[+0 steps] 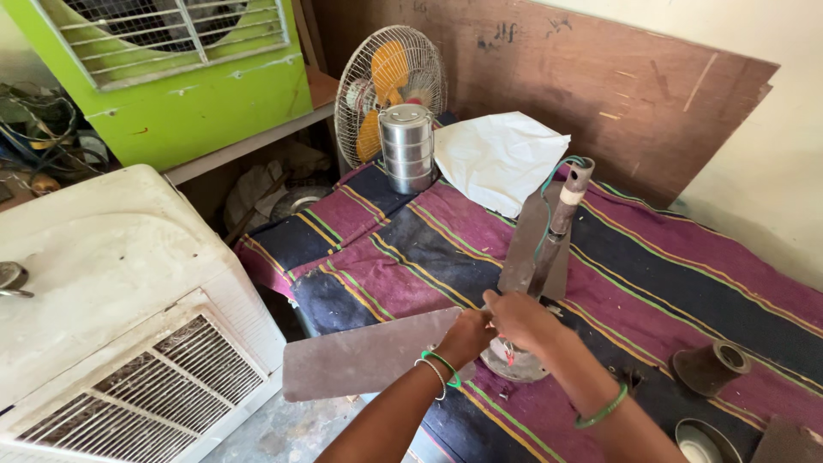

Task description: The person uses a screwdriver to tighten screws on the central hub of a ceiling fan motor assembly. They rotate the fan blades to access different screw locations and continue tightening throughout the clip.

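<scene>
Together, both hands (501, 326) closed on the ceiling fan motor (514, 356) atop the striped blanket (669, 274).

Grey ceiling-fan blade (364, 358): dull, dusty metal
Fan's downrod (559, 225): worn, tarnished metal
Stacked steel tiffin tin (406, 149): glossy polished metal
Striped purple blanket (669, 274): coarse matt cloth
Brown backboard (600, 86): scratched matt wood
White sheet (501, 159): creased paper

a fan and cooler repair workshop: air coolers (129, 283), table fan (390, 81), dismantled ceiling fan (514, 343)
</scene>
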